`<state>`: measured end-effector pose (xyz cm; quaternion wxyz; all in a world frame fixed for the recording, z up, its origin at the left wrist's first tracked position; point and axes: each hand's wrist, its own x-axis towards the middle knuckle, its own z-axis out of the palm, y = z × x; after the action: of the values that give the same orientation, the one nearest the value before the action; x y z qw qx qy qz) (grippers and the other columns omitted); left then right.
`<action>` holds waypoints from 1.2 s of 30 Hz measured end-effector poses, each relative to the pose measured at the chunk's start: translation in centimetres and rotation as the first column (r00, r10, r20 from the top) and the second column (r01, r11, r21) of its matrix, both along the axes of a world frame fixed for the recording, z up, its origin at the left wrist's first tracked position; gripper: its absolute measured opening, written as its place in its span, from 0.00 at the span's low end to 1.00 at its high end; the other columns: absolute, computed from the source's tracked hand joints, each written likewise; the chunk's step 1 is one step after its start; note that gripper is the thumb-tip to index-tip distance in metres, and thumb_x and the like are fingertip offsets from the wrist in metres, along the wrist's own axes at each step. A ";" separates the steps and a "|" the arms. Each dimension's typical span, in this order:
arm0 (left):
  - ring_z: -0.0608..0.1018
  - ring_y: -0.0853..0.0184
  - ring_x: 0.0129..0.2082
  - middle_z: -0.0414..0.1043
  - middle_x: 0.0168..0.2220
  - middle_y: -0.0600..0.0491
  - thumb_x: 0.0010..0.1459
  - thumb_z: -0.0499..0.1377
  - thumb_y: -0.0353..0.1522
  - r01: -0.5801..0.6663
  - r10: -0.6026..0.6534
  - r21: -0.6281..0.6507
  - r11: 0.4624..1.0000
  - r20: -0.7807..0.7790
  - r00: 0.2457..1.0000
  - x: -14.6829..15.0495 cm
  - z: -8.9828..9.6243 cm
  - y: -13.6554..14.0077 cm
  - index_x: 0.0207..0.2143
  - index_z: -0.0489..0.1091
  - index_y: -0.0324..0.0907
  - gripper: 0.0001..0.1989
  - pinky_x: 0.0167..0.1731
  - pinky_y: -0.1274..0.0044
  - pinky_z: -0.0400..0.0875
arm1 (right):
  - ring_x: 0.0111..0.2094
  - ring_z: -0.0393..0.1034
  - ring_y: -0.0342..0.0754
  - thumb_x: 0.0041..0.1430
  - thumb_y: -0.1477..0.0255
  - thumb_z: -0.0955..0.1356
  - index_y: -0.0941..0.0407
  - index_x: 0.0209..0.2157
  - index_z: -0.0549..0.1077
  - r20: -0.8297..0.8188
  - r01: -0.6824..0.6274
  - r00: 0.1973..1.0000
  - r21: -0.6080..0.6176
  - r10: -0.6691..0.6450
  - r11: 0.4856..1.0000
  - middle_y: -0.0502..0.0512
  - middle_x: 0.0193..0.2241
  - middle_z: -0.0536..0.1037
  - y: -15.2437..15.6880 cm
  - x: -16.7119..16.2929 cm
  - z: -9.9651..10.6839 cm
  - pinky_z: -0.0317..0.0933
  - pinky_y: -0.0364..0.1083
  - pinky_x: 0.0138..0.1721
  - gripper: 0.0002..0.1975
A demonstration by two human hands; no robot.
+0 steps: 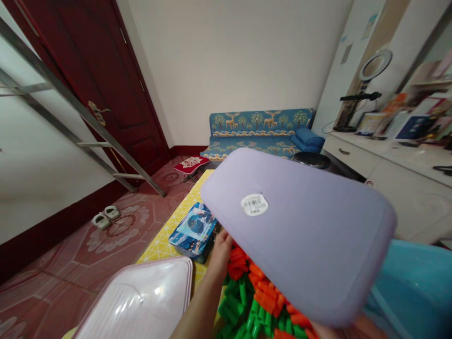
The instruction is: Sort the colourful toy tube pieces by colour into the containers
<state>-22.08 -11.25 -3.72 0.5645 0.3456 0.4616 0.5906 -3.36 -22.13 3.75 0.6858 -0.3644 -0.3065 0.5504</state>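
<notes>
I hold a lilac plastic box (300,235) tipped up, with its underside and a barcode sticker (254,205) facing me. My left hand (221,254) grips its near left edge. At the bottom right, only a sliver of my right hand (353,329) shows under the box's lower corner, where it supports the box. Beneath the box lies a heap of orange and green plastic pieces (254,296), partly hidden by it.
A glossy pale pink lid (141,301) lies at the bottom left on the yellow patterned surface (165,235). A blue printed tin (194,230) sits beside my left hand. A light blue container (416,287) is at the right. A ladder, door, sofa and white cabinet stand beyond.
</notes>
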 end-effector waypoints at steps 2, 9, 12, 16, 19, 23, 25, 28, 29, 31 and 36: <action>0.78 0.55 0.44 0.80 0.39 0.46 0.49 0.65 0.36 0.063 -0.047 0.081 0.995 -0.188 0.981 0.0 -0.5 -0.5 0.36 0.78 0.39 0.13 0.49 0.66 0.71 | 0.47 0.72 0.54 0.56 0.58 0.70 0.43 0.44 0.74 0.032 0.022 0.999 0.100 -0.025 0.995 0.52 0.47 0.78 2.0 -1.2 1.1 0.69 0.56 0.45 0.14; 0.59 0.52 0.66 0.65 0.61 0.42 0.57 0.57 0.33 0.244 -0.040 0.154 0.957 -0.767 0.641 -0.2 -1.9 -2.1 0.51 0.75 0.40 0.19 0.64 0.59 0.52 | 0.38 0.74 0.49 0.55 0.69 0.69 0.55 0.39 0.76 0.539 -0.039 0.816 0.409 -0.207 0.912 0.51 0.35 0.81 14.1 -8.0 4.2 0.66 0.46 0.40 0.10; 0.59 0.53 0.65 0.64 0.61 0.43 0.59 0.55 0.34 0.261 -0.053 0.143 0.955 -0.782 0.621 -0.5 -1.3 -2.7 0.51 0.75 0.41 0.19 0.64 0.60 0.53 | 0.39 0.74 0.49 0.62 0.71 0.62 0.57 0.45 0.75 0.891 -0.207 0.313 0.403 -0.330 0.891 0.54 0.38 0.81 19.9 -10.5 3.5 0.63 0.44 0.39 0.14; 0.60 0.53 0.65 0.65 0.61 0.43 0.60 0.55 0.36 0.264 -0.059 0.146 0.953 -0.768 0.637 -0.9 -0.1 -3.5 0.50 0.75 0.42 0.18 0.64 0.60 0.54 | 0.40 0.74 0.51 0.58 0.78 0.64 0.54 0.41 0.79 0.956 -0.294 0.048 0.290 -0.289 0.911 0.56 0.35 0.82 25.0 -11.6 0.5 0.59 0.46 0.45 0.14; 0.63 0.55 0.64 0.66 0.60 0.45 0.61 0.55 0.36 0.277 -0.056 0.167 0.946 -0.760 0.647 -1.3 0.2 -4.0 0.50 0.75 0.44 0.18 0.64 0.61 0.55 | 0.40 0.74 0.53 0.55 0.82 0.64 0.55 0.36 0.80 0.960 -0.329 -0.139 0.185 -0.241 0.926 0.58 0.32 0.82 26.3 -11.0 -1.9 0.57 0.48 0.46 0.14; 0.64 0.57 0.63 0.67 0.59 0.45 0.61 0.55 0.36 0.288 -0.054 0.184 0.940 -0.751 0.658 -1.6 0.4 -4.3 0.50 0.75 0.44 0.17 0.63 0.63 0.56 | 0.42 0.74 0.53 0.57 0.78 0.64 0.54 0.38 0.79 0.938 -0.331 -0.285 0.096 -0.197 0.939 0.59 0.35 0.82 26.3 -10.3 -3.6 0.56 0.48 0.46 0.13; 0.65 0.56 0.62 0.67 0.58 0.45 0.60 0.56 0.35 0.283 -0.063 0.171 0.944 -0.746 0.663 -1.5 0.5 -4.3 0.50 0.75 0.44 0.17 0.62 0.63 0.57 | 0.43 0.74 0.52 0.60 0.76 0.64 0.52 0.42 0.78 0.930 -0.324 -0.319 0.075 -0.184 0.943 0.57 0.37 0.82 26.1 -10.3 -3.7 0.57 0.47 0.46 0.13; 0.66 0.56 0.61 0.68 0.58 0.44 0.60 0.56 0.35 0.277 -0.074 0.159 0.948 -0.735 0.674 -1.5 0.6 -4.3 0.49 0.75 0.43 0.17 0.61 0.63 0.60 | 0.44 0.74 0.50 0.63 0.74 0.63 0.50 0.46 0.76 0.923 -0.317 -0.348 0.047 -0.163 0.947 0.55 0.39 0.81 26.0 -10.6 -3.5 0.58 0.46 0.45 0.14; 0.67 0.56 0.60 0.68 0.58 0.44 0.60 0.56 0.35 0.273 -0.069 0.165 0.948 -0.730 0.679 -1.5 0.6 -4.3 0.49 0.75 0.43 0.16 0.61 0.63 0.60 | 0.44 0.74 0.50 0.63 0.73 0.63 0.51 0.46 0.76 0.921 -0.321 -0.357 0.037 -0.157 0.946 0.55 0.39 0.81 26.0 -10.8 -3.5 0.59 0.46 0.45 0.13; 0.68 0.56 0.60 0.68 0.57 0.43 0.60 0.56 0.35 0.267 -0.056 0.179 0.947 -0.727 0.684 -1.6 0.6 -4.3 0.48 0.76 0.43 0.16 0.60 0.63 0.61 | 0.44 0.73 0.49 0.64 0.71 0.63 0.53 0.45 0.75 0.915 -0.339 -0.376 0.013 -0.148 0.941 0.54 0.39 0.81 26.0 -11.0 -3.5 0.61 0.48 0.47 0.11; 0.69 0.55 0.59 0.69 0.57 0.43 0.60 0.57 0.35 0.273 -0.062 0.178 0.946 -0.725 0.686 -1.7 0.4 -4.2 0.47 0.76 0.43 0.15 0.59 0.63 0.62 | 0.43 0.72 0.48 0.65 0.64 0.65 0.58 0.42 0.74 0.899 -0.374 -0.416 -0.030 -0.139 0.927 0.54 0.40 0.77 25.7 -11.7 -3.7 0.64 0.55 0.49 0.12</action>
<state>-23.78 -15.41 -3.27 0.3417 0.6612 0.5239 0.4143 -15.05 3.60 0.01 0.0933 -0.5073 -0.8566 0.0122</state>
